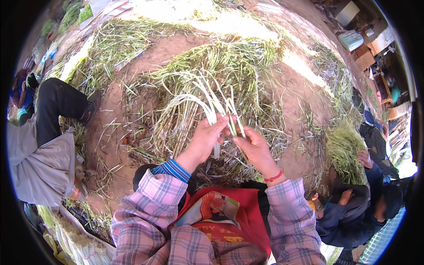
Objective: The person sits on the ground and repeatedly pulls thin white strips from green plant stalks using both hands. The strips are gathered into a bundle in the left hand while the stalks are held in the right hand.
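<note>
My left hand (210,134) is closed around a small bunch of long pale green-white stalks (194,99), whose cut ends stick out below the fist. Close beside it on the right, my right hand (254,144) pinches a few more stalks (231,104) between thumb and fingers. The stalks from both hands fan upward and some droop to the left. Beneath and beyond them a large heap of green stalks and dry leaves (215,63) lies on the earth floor. Part of the heap is hidden behind my hands.
At the left a person's bent leg in dark trousers (61,102) stands near. At the right another person sits by a green bundle (344,149). Bundled white stalks (79,250) lie at the lower left. More plant litter (119,39) and cardboard boxes (363,58) are farther off.
</note>
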The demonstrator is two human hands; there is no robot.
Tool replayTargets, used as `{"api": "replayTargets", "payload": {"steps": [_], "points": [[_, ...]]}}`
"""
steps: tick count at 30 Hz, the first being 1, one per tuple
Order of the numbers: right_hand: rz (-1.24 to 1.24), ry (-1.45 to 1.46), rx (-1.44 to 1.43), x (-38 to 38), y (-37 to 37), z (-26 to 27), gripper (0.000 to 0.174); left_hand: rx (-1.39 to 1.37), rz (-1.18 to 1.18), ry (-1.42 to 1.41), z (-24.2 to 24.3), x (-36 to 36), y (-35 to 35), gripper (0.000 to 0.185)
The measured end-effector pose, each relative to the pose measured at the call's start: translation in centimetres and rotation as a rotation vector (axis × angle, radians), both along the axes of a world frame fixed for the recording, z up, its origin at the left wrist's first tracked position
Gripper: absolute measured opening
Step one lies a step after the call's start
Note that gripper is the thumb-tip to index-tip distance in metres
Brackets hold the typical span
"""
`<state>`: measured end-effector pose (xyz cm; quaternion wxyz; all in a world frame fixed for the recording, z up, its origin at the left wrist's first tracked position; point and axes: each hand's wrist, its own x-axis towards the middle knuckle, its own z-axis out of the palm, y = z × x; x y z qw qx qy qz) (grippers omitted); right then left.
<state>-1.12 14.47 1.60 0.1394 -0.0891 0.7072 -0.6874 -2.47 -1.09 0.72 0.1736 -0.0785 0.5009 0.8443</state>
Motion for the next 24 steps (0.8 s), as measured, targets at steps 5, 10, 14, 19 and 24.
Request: {"api": "replayTargets", "payload": {"steps": [5, 10, 14, 19, 24], "points": [[-0.268, -0.132, -0.260, -1.4, -0.4, -0.7, 0.007, 0.082, 0.211, 0.005, -0.6, -0.3, -0.9, 0.019], [-0.756, -0.199, -0.699, -4.1, 6.7, 2.5, 0.009, 0.307, 0.573, -0.085, -0.4, -2.0, -6.3, 0.018], [-0.805, -0.068, -0.890, -4.2, 11.7, 3.0, 0.010, 0.340, 0.591, -0.002, 0.3, -2.0, -8.5, 0.019], [-0.327, -0.163, -0.489, -3.7, 6.2, 0.4, 0.009, 0.091, 0.256, 0.052, 0.0, -0.8, -4.6, 0.020], [-0.165, -0.010, -0.108, -2.5, -2.0, 0.4, 0.019, -0.083, 0.013, 0.149, -0.6, 0.6, -0.3, 0.017]]}}
